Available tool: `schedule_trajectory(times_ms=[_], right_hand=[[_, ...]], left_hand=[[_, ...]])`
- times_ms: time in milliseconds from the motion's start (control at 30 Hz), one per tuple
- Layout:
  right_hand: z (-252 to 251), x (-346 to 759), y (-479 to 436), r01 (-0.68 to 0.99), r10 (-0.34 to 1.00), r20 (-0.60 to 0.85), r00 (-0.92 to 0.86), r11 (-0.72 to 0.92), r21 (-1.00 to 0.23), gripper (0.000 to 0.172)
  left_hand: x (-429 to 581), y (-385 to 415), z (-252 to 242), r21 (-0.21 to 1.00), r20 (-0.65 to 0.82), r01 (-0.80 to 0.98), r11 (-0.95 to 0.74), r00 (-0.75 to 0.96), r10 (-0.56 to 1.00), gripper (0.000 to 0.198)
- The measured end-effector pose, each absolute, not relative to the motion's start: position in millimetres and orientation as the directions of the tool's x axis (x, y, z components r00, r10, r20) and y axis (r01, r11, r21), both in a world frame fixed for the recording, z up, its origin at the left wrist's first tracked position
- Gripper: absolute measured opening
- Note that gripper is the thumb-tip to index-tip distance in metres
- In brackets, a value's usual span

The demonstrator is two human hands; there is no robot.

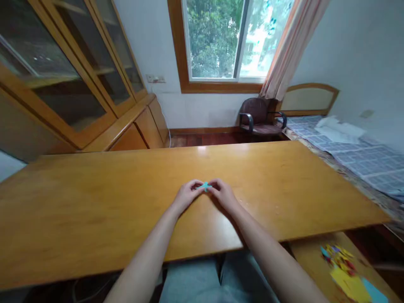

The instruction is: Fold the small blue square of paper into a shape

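Observation:
A small turquoise piece of folded paper (pixel 205 186), star-like with several points, is held just above the tabletop between both hands. My left hand (pixel 188 193) pinches its left point between thumb and fingers. From the other side, my right hand (pixel 223 194) is closed on the right point in the same kind of pinch. The middle of the piece shows between the fingertips; its outer ends are covered by them. Both forearms reach in over the near edge of the wooden table (pixel 110 202).
On a lower surface at bottom right lie small colourful pieces (pixel 341 257), a yellow sheet (pixel 351 285) and a blue sheet (pixel 374 290). A glass-door cabinet (pixel 94 75) stands left. Beyond the table are a brown armchair (pixel 259 115) and a bed (pixel 362 155).

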State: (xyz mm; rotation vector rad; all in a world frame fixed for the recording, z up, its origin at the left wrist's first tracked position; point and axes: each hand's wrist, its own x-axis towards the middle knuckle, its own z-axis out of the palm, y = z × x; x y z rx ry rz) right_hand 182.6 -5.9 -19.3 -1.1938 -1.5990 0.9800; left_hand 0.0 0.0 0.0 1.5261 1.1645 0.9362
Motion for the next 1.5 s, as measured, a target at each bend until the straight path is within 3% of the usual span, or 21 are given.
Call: schedule_trajectory(times_ms=[133,367,633,1000,1500], right_hand=[[-17,182,-5,0.259,0.976,0.166,-0.14,0.198,-0.945,0.017],[-16,187,2,0.088,0.974,0.117,-0.193,0.135,-0.987,0.027],[-17,187,17,0.134,0.967,0.158,-0.199,0.186,-0.973,0.024],[-8,192,39,0.251,0.968,0.214,-0.135,0.242,-0.937,0.019],[-8,191,28,0.32,0.936,0.324,-0.14,0.353,-0.879,0.016]], left_hand=[[-3,7,-1,0.998,-0.011,0.064,-0.006,0.252,0.968,0.033],[-4,26,-2,1.0,-0.004,-0.022,0.011,0.286,0.958,0.035],[1,36,-6,1.0,0.002,-0.007,0.0,0.304,0.953,0.034],[7,53,-2,0.98,0.143,0.098,-0.171,0.246,0.959,0.024],[5,41,-1,0.926,0.234,0.218,-0.307,0.306,0.923,0.02]])
